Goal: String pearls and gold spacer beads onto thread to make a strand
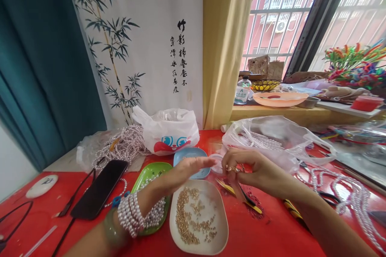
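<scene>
Head-worn view — forward and downward

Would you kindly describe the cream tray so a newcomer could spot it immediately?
On the red table, look to the near middle. The cream tray sits right of the green tray, nearer than the blue tray. Its gold beads set it apart from the green tray, whose beads are silvery.

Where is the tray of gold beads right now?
In the head view, the white tray of gold beads sits at bottom centre on the red table, just right of the green tray and in front of the blue tray.
</scene>
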Motion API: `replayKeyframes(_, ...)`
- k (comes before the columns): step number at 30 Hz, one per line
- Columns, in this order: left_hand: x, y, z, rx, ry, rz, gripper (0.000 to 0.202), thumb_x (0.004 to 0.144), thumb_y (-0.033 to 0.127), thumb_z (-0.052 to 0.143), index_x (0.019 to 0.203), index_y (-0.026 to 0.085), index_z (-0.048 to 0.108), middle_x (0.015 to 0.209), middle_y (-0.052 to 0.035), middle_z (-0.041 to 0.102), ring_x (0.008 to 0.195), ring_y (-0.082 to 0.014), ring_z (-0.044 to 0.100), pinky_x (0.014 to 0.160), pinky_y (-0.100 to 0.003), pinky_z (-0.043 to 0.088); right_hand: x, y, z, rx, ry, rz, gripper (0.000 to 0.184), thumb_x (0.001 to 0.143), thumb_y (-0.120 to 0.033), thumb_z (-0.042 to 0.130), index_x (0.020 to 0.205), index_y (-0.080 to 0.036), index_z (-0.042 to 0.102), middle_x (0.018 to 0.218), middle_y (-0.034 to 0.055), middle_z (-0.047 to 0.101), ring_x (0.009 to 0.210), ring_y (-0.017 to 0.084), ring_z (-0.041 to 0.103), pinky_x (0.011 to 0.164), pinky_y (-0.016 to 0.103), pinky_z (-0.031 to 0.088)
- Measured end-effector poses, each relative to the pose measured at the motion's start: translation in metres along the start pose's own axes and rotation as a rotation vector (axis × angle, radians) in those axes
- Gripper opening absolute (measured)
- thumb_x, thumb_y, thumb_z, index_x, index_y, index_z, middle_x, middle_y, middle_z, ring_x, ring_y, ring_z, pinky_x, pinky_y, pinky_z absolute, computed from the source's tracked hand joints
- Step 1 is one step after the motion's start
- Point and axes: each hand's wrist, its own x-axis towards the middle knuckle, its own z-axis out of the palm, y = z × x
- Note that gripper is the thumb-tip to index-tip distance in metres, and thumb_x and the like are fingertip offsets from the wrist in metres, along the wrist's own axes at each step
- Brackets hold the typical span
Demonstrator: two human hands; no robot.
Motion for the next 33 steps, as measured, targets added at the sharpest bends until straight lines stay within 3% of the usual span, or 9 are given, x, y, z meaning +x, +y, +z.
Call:
replayKeyframes(2,0.002,-0.006,-0.002,-0.087,-0.073,-0.121,0.056,0.065,0.03,0.069,0.115,0.016,0.049,0.106,-0.0113,0.06,0.101,-0.022,0.053,0.085,-0.033,0.039,0.0,0.0,-0.001,0.081,-0.055,-0.034,0.019,0.075,-0.009,0.051,0.059,-0.018,0.053,0.071,-0.0001,0.058,0.07,0.011,0.053,0.068,0.026,0.042)
replayKeyframes(4,0.003,-0.012,0.0,-0.163,-0.137,-0.224,0.061,0.054,0.016,0.075,0.11,0.014,0.051,0.083,-0.0068,0.065,0.078,-0.0174,0.06,0.071,-0.029,0.043,0.0,0.002,0.001,0.138,-0.075,-0.053,0.02,0.075,-0.011,0.054,0.057,-0.019,0.054,0.072,0.0007,0.059,0.071,0.012,0.054,0.068,0.027,0.043)
replayKeyframes(7,0.0,-0.015,0.011,-0.251,-0.19,-0.282,0.044,0.049,0.014,0.075,0.09,0.011,0.061,0.062,-0.0008,0.061,0.061,-0.0127,0.057,0.061,-0.026,0.043,0.002,0.005,0.005,0.196,-0.1,-0.084,0.022,0.077,-0.014,0.054,0.056,-0.019,0.056,0.071,0.0011,0.059,0.072,0.012,0.054,0.07,0.028,0.042)
replayKeyframes(11,-0.008,-0.007,0.025,-0.312,-0.228,-0.369,0.033,0.05,0.021,0.074,0.08,0.01,0.066,0.059,-0.0011,0.06,0.056,-0.0114,0.055,0.053,-0.023,0.044,0.002,0.008,0.006,0.252,-0.111,-0.135,0.027,0.08,-0.024,0.053,0.055,-0.018,0.055,0.07,0.0024,0.061,0.071,0.013,0.054,0.071,0.03,0.042)
replayKeyframes(15,-0.015,-0.002,0.034,-0.287,-0.203,-0.397,0.025,0.057,0.024,0.069,0.078,0.01,0.069,0.068,-0.0043,0.065,0.059,-0.0115,0.057,0.056,-0.022,0.043,0.002,0.008,0.009,0.274,-0.125,-0.154,0.029,0.082,-0.028,0.051,0.054,-0.018,0.055,0.068,0.0026,0.062,0.071,0.013,0.054,0.072,0.031,0.042)
replayKeyframes(19,-0.013,-0.007,0.036,-0.126,-0.06,-0.357,0.017,0.061,0.025,0.067,0.073,0.012,0.07,0.068,-0.0054,0.067,0.059,-0.0137,0.059,0.054,-0.023,0.042,0.003,0.008,0.006,0.243,-0.086,-0.049,0.021,0.08,-0.026,0.053,0.062,-0.018,0.061,0.075,0.0027,0.062,0.074,0.014,0.057,0.072,0.03,0.044)
replayKeyframes(22,-0.009,-0.011,0.035,0.035,0.119,-0.316,0.022,0.063,0.032,0.066,0.071,0.012,0.069,0.07,-0.0074,0.068,0.062,-0.0143,0.061,0.052,-0.021,0.04,0.002,0.009,-0.002,0.158,0.083,0.116,0.009,0.077,-0.027,0.057,0.075,-0.02,0.063,0.085,0.0035,0.064,0.082,0.016,0.057,0.075,0.031,0.044)
replayKeyframes(26,-0.004,-0.015,0.034,0.156,0.262,-0.315,0.026,0.063,0.036,0.064,0.068,0.011,0.069,0.071,-0.0096,0.069,0.062,-0.0145,0.061,0.052,-0.02,0.038,-0.002,0.0,-0.012,0.112,0.28,0.238,0.018,0.075,-0.034,0.058,0.087,-0.021,0.064,0.093,0.0055,0.064,0.086,0.02,0.058,0.074,0.032,0.045)
replayKeyframes(33,-0.005,-0.02,0.033,0.191,0.273,-0.315,0.026,0.062,0.036,0.065,0.064,0.011,0.069,0.067,-0.0101,0.069,0.058,-0.0149,0.061,0.053,-0.021,0.04,-0.005,-0.023,0.001,0.266,0.243,0.166,0.014,0.078,-0.03,0.056,0.085,-0.025,0.066,0.094,0.0026,0.065,0.088,0.019,0.059,0.073,0.029,0.047)
